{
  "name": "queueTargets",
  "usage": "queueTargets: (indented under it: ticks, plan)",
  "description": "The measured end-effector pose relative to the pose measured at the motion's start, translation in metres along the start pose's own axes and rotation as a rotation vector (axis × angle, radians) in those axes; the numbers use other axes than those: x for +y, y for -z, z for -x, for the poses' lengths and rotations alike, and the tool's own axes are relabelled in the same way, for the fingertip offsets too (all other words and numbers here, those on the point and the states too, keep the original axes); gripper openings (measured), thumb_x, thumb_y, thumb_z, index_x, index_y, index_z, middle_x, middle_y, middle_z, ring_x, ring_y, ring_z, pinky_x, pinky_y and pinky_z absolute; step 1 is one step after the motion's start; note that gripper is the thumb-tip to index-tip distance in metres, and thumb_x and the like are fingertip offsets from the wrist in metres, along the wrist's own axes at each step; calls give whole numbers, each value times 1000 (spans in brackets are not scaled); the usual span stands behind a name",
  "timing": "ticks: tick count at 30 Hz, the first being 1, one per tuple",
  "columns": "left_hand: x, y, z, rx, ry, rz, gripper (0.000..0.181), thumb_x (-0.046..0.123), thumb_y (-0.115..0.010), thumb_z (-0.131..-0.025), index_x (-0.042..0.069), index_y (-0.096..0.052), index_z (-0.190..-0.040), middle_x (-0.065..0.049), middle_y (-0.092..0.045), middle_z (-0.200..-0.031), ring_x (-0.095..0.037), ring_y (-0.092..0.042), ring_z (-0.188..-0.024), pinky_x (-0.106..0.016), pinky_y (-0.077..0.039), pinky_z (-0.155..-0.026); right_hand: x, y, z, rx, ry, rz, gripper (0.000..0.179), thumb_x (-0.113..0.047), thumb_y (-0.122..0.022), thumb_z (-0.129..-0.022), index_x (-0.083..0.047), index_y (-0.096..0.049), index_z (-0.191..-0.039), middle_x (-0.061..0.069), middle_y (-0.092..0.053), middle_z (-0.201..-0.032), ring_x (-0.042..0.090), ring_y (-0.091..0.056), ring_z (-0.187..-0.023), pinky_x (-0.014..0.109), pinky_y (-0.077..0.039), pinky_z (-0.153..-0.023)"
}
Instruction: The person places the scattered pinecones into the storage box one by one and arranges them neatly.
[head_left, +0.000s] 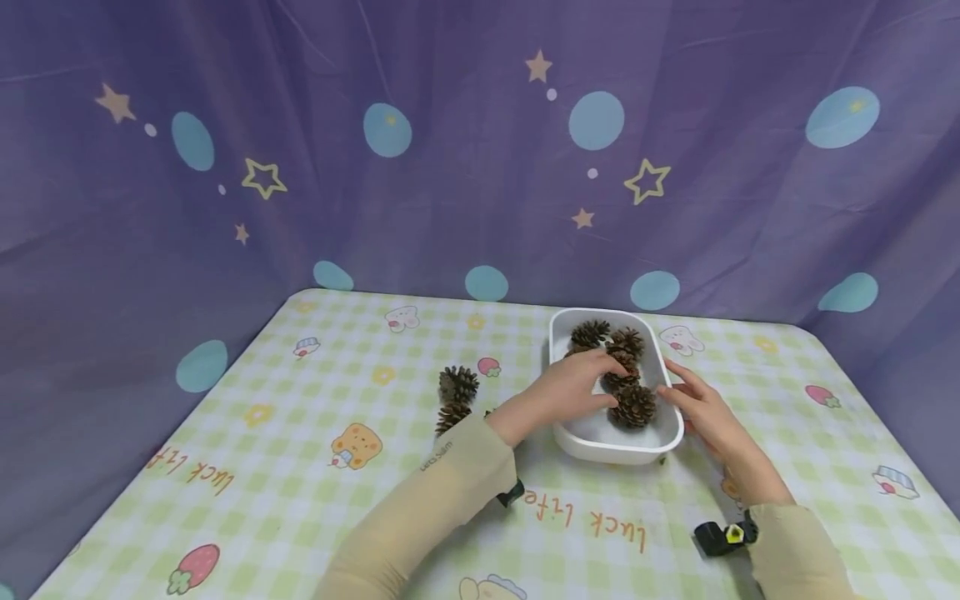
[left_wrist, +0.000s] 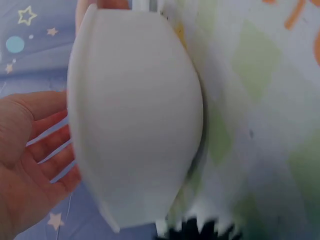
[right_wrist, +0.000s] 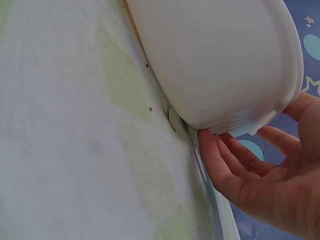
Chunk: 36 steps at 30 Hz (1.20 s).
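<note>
Two pinecones (head_left: 458,386) show on the tabletop (head_left: 285,517), the nearer partly covered by the left sleeve (head_left: 450,500). The left hand (head_left: 572,385) reaches into the one white tub (head_left: 611,455), among at least four more pinecones (head_left: 633,408), some half hidden under it; I cannot tell whether its grip holds one. The right hand (head_left: 708,417) grasps the tub's right side, thumb at the rim.

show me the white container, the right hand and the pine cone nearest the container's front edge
White container (head_left: 615,456): head view, on its near outer wall, just below the rim
Right hand (head_left: 705,414): head view, on the back of the hand
Pine cone (head_left: 635,409): head view, middle of its scales
</note>
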<state>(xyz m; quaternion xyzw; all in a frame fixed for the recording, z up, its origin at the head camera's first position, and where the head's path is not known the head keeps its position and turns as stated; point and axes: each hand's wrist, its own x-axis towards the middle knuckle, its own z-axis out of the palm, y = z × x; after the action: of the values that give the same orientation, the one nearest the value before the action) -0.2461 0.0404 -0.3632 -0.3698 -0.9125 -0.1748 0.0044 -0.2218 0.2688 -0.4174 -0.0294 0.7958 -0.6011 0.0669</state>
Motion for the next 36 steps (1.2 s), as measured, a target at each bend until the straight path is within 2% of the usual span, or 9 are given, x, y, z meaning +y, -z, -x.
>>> queueTargets:
  ticks: [2,5,8,12,17,22,28,36]
  plan:
    - [-5,7,6,-3,-8,18,38,29,-65,-84,20,-57,-120,5,-55,-122,-10,-52,-111,-20,-42,-94,0,0,0,-1,1,-4,66,-32,-51,-93,-12,-17,-146,-1,-54,-105,1,-58,-86,32,-54,-72]
    - [-13,16,17,-7,8,50,36,29,-63,-86,20,-57,-120,5,-56,-119,-10,-54,-106,-20,-45,-88,0,-1,0,-6,0,1,67,-32,-51,-93,-13,-16,-147,0,-54,-106,-1,-57,-86,31,-54,-72]
    - [-22,22,26,-8,35,61,34,30,-62,-87,21,-58,-119,6,-56,-117,-10,-54,-106,-22,-45,-89,0,0,1,-11,-3,-4,67,-33,-51,-93,-13,-15,-147,0,-54,-108,-2,-57,-87,30,-54,-73]
    - [-37,28,39,-13,49,56,28,31,-62,-86,21,-60,-113,5,-58,-112,-10,-54,-104,-24,-46,-88,0,0,0,-14,-4,-28,67,-31,-52,-93,-12,-15,-147,-7,-54,-101,-1,-57,-87,30,-54,-73]
    - [-54,35,55,-67,75,70,23,32,-63,-85,19,-62,-105,4,-60,-105,-12,-56,-99,-28,-48,-81,0,-2,-1,-13,2,-31,67,-31,-52,-93,-11,-16,-146,-9,-55,-99,1,-58,-86,31,-54,-73]
    - [-63,35,66,-151,53,81,33,37,-65,-83,16,-62,-109,1,-62,-107,-14,-57,-97,-30,-46,-83,-1,-2,0,-12,-8,-23,68,-32,-52,-93,-12,-16,-146,-3,-55,-103,1,-58,-87,32,-54,-74]
    - [-67,32,74,-248,34,175,40,35,-66,-82,11,-60,-114,-3,-61,-112,-17,-57,-100,-24,-47,-83,0,-1,0,-8,-4,-23,67,-32,-52,-93,-12,-16,-146,-7,-54,-101,1,-58,-87,30,-54,-74]
    - [-69,24,81,-322,47,153,47,44,-67,-79,15,-60,-115,0,-61,-110,-10,-57,-95,-22,-47,-81,1,-1,0,-17,0,-26,68,-33,-52,-93,-12,-16,-147,-5,-54,-103,0,-57,-88,31,-54,-73]
